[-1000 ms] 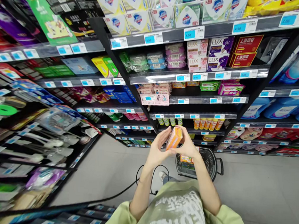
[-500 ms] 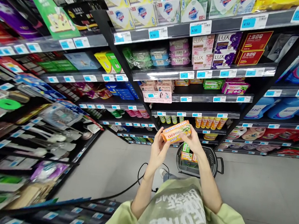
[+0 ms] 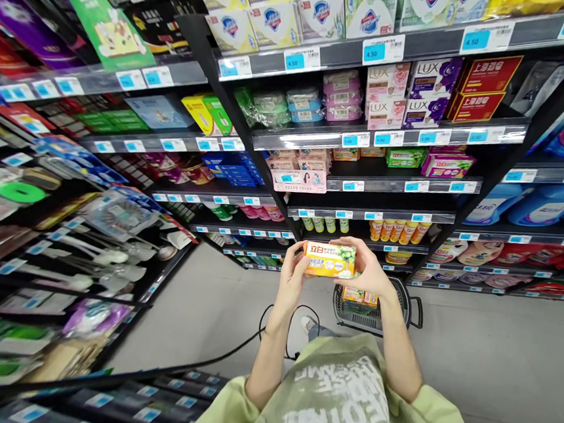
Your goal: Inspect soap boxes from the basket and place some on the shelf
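Note:
An orange, yellow and green soap box (image 3: 330, 260) is held up level between both hands, its broad printed face toward the camera. My left hand (image 3: 293, 272) grips its left end, with fingers behind and thumb at the front corner. At the right end, my right hand (image 3: 368, 272) has its fingers wrapped round the box. Below and slightly right, a dark grey basket (image 3: 395, 311) stands on the floor with similar soap boxes (image 3: 354, 295) inside. My right forearm passes over part of the basket.
Ahead are shelves (image 3: 370, 214) with soap boxes, tubes and blue bottles (image 3: 541, 208). Utensils in packs (image 3: 105, 255) hang at the left. A black cable (image 3: 230, 352) loops across the floor by a shoe (image 3: 308, 324). Another shelf edge runs along the bottom left.
Both hands have turned the soap box from a tilted position to level, so its broad front now faces the camera. The right fingers have shifted to its right end.

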A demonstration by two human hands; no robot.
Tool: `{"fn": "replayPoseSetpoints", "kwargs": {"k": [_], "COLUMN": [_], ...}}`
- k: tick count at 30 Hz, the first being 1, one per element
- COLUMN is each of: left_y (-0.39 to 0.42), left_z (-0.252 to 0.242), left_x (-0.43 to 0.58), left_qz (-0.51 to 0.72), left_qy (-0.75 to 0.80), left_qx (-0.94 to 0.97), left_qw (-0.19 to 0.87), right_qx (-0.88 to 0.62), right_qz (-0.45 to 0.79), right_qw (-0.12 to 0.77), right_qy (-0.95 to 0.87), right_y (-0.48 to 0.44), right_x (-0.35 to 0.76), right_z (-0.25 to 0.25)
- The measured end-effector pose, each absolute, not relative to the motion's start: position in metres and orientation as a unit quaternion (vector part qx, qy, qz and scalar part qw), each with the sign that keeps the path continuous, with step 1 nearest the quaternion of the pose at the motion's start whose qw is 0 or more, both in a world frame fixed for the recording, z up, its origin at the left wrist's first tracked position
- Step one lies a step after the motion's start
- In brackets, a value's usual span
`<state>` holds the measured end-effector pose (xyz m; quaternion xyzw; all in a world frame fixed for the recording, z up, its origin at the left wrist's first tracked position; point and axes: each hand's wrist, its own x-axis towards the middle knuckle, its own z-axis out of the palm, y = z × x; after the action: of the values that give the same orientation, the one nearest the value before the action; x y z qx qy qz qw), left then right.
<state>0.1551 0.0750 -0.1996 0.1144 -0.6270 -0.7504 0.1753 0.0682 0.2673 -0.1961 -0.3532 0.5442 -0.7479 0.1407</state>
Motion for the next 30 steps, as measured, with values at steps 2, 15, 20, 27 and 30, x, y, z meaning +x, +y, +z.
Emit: {"fn": "replayPoseSetpoints", "kwargs": {"k": [2, 15, 20, 27, 30], "left_y": [0.077, 0.099, 0.099, 0.099, 0.099], "left_z": [-0.201, -0.204, -0.217, -0.235, -0.239], "left_x": [0.155, 0.144, 0.138, 0.132, 0.131], "left_qz": [-0.757, -0.752, -0.776, -0.779, -0.783], "left_qy": [-0.617, -0.591, -0.556, -0.560, -0.553], "left_qx": [0.114, -0.037, -0.013, 0.003, -0.005], "left_qw": [0.182, 0.289, 0.297, 0.282, 0.287], "right_qx": [-0.333, -0.313, -0.325, -0.319, -0.322], "right_qz": [-0.754, -0.795, -0.788, -0.776, -0.766], "right_qw": [0.132, 0.089, 0.111, 0.107, 0.092], "right_qy": [0.550, 0.512, 0.511, 0.533, 0.549], "right_y": [0.267, 0.267, 0.273, 0.284, 0.287], "right_x": [0.068, 0.054, 0.049, 0.049, 0.050], "right_z": [-0.193, -0.204, -0.208, -0.214, -0.212]}}
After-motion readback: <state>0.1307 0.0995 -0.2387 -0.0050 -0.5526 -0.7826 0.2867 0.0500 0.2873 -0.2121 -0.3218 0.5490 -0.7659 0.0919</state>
